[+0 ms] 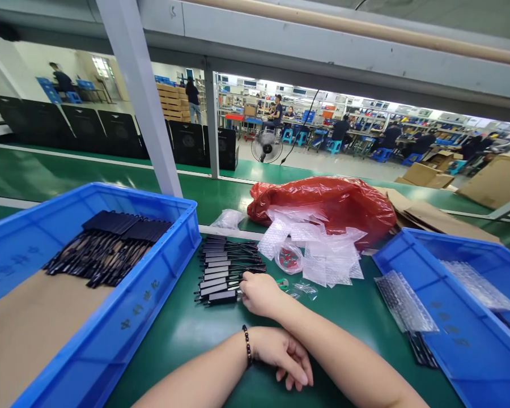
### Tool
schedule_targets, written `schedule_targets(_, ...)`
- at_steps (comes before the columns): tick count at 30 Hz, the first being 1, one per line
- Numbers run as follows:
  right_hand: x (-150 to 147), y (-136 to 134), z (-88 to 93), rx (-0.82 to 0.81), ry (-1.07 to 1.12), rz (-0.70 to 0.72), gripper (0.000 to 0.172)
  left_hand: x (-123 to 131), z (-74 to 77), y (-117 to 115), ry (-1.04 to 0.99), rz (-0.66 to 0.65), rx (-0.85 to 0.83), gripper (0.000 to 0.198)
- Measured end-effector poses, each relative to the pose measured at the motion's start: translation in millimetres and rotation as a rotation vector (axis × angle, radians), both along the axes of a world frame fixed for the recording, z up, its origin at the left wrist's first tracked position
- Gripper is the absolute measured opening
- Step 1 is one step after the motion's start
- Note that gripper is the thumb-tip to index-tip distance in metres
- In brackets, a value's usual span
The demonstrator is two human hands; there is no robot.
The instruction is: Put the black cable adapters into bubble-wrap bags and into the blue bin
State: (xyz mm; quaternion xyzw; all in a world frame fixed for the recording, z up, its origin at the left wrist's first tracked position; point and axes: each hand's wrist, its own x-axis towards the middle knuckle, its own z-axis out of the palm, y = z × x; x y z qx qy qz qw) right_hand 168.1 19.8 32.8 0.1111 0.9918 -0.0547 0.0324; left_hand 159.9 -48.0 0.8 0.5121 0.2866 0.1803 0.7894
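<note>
My right hand (pixel 261 293) reaches across to the row of black flat parts (pixel 218 272) with thin dark leads, laid side by side on the green table. Its fingers are pinched at the right end of the nearest parts, though the fingertips are partly hidden. Below the right forearm, my left hand (pixel 283 354), with a beaded bracelet (pixel 247 345) at its wrist, hangs loosely with bent fingers and holds nothing. Beyond the right hand lie bubble-wrap pouches (pixel 329 255), a clear bag of small red pieces (pixel 289 258), a green-handled tool (pixel 282 283) and small clear plastic bags (pixel 304 290).
A blue bin (pixel 153 294) on the left holds many black parts (pixel 110 243) on cardboard. The right blue bin (pixel 442 317) has bubble-wrapped parts (pixel 406 300) by its wall. A red plastic bag (pixel 331 201) lies behind. A metal post (pixel 140 96) rises at the back.
</note>
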Motion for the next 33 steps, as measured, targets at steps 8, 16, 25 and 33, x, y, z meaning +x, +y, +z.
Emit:
schedule_targets(8,90,36,50.1,-0.624,0.387,-0.405,0.015,1,-7.5,5,-0.059,0.537,-0.006,0.041)
schedule_targets(16,124,27,-1.6,-0.888,0.307,-0.548,0.013,4,-5.6,19,-0.098,1.133,0.036,0.044)
schedule_targets(25,131,26,-9.3,-0.733,0.15,-0.389,0.017,5,-5.0,19,-0.116,1.121,-0.006,0.064)
schedule_targets(33,134,22,-3.3,-0.783,0.162,-0.379,0.016,6,-7.9,16,-0.083,1.13,-0.088,0.077)
